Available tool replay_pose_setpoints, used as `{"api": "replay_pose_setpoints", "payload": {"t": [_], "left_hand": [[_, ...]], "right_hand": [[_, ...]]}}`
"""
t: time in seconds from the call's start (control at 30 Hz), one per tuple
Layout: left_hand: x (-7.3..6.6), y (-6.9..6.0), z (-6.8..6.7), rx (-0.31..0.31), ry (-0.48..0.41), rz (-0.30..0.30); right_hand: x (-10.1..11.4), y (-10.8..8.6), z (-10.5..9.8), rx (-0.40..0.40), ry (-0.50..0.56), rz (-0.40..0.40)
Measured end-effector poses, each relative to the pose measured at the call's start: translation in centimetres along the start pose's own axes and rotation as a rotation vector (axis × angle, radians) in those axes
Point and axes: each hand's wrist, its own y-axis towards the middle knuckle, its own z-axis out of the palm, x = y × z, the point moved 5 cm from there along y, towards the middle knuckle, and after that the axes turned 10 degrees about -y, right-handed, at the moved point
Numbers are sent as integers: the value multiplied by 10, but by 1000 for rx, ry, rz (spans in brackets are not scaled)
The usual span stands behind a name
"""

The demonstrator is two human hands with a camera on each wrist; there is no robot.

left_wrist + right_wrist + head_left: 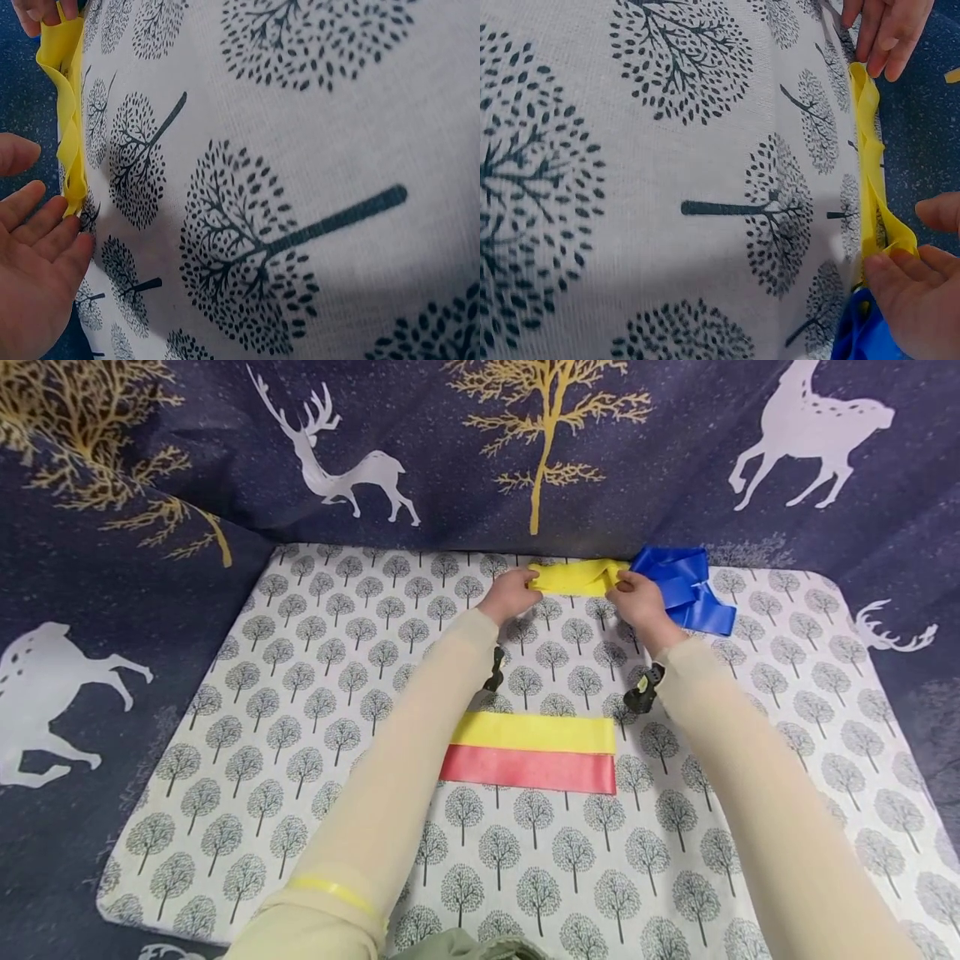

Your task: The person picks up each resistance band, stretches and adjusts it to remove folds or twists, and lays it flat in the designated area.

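Note:
A yellow ribbon (573, 577) lies along the far edge of the patterned surface. At its left end, my left hand (512, 595) touches it with loose fingers; the left wrist view has that hand (37, 262) with its thumb apart from the fingers. My right hand (639, 604) holds the right end, where the ribbon (868, 150) is folded and raised; the right wrist view shows this hand's (922, 292) fingertips on the fold. Beside the right hand is a crumpled blue ribbon (678, 587).
Nearer the body, a flat yellow strip (536, 732) lies directly above a red strip (532, 768), both partly behind the left forearm. A dark cloth (450, 452) with deer and trees rises behind the far edge.

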Motion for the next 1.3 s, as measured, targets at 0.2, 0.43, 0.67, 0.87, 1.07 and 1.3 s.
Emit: {"api": "replay_pose_setpoints", "payload": {"t": [0.2,0.43,0.67,0.87,1.07,1.3], "left_hand": [[-5,2,0,13,54,19],[-11,4,1,22,86,43],[-12,4,-1,3,99,49],[-10,0,-1,-60,79,31],[-16,-5,-4,-153,27,35],[-21,-9,10,-90,1,8]], "right_hand": [[-3,2,6,-6,21,-8],[-4,-11,4,-41,-90,-41],[-11,-33,7,66,-45,-67],[-24,-55,13,211,-41,-83],[-35,-74,16,331,-116,-114],[-41,-81,17,354,-104,-119]]}}
